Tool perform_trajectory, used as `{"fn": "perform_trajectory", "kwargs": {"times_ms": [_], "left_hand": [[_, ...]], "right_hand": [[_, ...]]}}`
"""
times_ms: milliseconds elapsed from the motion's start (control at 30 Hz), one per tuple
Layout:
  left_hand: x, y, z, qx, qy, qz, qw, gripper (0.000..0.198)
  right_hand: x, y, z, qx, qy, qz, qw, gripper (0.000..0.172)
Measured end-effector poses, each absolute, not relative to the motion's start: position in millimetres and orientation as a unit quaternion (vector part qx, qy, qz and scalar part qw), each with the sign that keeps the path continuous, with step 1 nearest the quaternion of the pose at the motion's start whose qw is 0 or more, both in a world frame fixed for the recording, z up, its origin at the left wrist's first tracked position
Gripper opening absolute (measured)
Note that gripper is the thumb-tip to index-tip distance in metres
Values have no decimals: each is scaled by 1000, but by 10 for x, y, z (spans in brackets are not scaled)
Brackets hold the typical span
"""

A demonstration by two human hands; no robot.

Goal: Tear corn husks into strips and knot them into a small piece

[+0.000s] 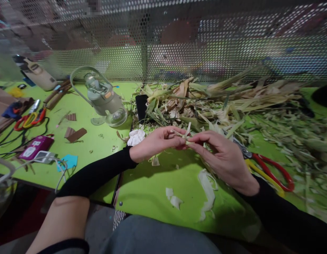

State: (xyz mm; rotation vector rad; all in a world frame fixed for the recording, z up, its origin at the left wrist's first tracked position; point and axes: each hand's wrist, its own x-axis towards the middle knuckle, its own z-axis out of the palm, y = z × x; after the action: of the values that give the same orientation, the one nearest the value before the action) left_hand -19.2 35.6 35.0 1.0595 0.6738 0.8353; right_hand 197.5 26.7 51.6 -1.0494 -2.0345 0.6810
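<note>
Thumb and fingers of my left hand (163,139) pinch a small pale piece of husk (188,135) above the green table (153,187). My right hand (223,155) grips the same piece from the right, its fingertips close to the left ones. A narrow strip of the husk sticks up between the hands. Under and in front of them lie a long pale husk strip (207,194) and small scraps (174,199). Beside my right wrist are scissors with red and yellow handles (274,171). White crumpled tissue (136,137) sits by my left hand.
Behind my hands spreads a heap of corn husks (205,98) with a black phone (141,108). To the left stand a clear bottle (104,98), a purple device (36,147) with cables, and more scissors (31,119). A perforated metal screen (121,53) closes the back.
</note>
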Motion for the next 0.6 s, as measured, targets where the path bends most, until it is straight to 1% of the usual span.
{"fn": "perform_trajectory", "kwargs": {"times_ms": [100,200,300,500,600], "left_hand": [[-186,350,347,508,319,392,697,35],[-173,335,336,559,337,398,644,31],[-160,317,325,599,350,377,613,35],[-153,306,335,589,345,361,636,45],[-159,320,346,570,352,348,656,48]], "right_hand": [[1964,262,534,-439,-780,275,350,23],[1949,252,539,-471,-765,294,326,23],[1935,242,534,-480,-760,303,316,22],[1918,242,550,-447,-791,239,341,18],[1923,242,554,-454,-779,276,333,19]]}}
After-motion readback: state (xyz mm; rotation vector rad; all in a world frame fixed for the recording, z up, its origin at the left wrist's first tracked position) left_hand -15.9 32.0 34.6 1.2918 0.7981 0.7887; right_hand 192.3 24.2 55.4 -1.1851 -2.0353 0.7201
